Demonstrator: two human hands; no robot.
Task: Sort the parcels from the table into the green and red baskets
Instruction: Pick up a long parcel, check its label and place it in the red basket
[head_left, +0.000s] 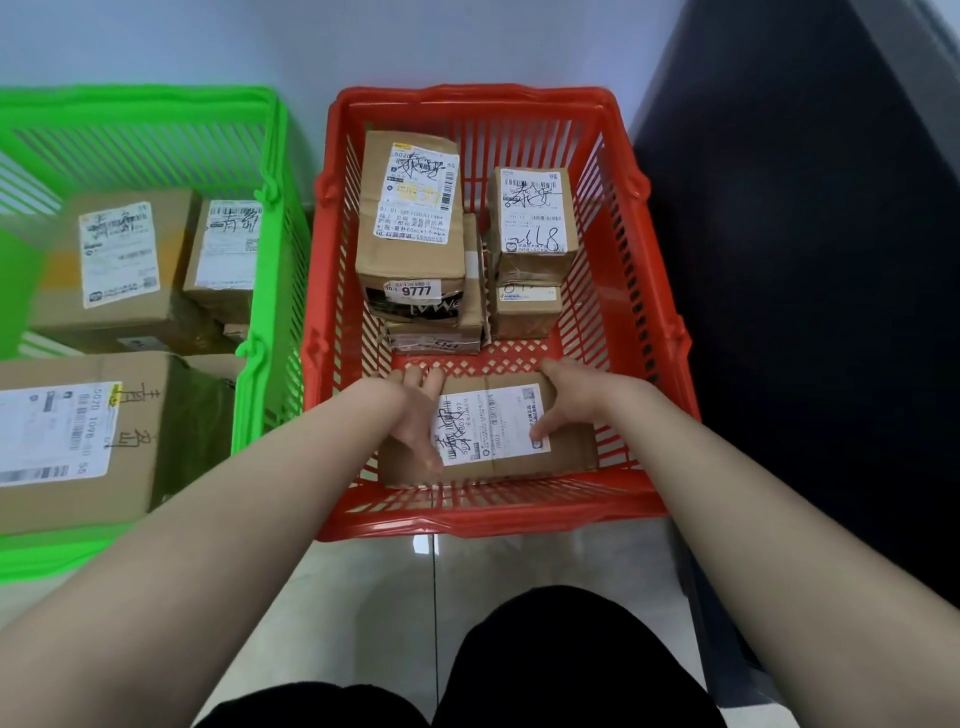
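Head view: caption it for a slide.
The left hand and right hand hold a labelled parcel inside the red basket.

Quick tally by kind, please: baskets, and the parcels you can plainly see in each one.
Baskets: 2 (green basket, red basket)
Parcels in green: 3 plain, others part hidden
Parcels in red: 5 plain, counting the held parcel
Total: at least 10

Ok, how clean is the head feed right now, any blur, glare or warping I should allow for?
Head view: sharp in the middle, the 9777 label reads clearly; the green basket smears into a blurred, oversaturated patch at the left edge; wide-angle warp bows the red basket rim; small glare spot on the floor tile.
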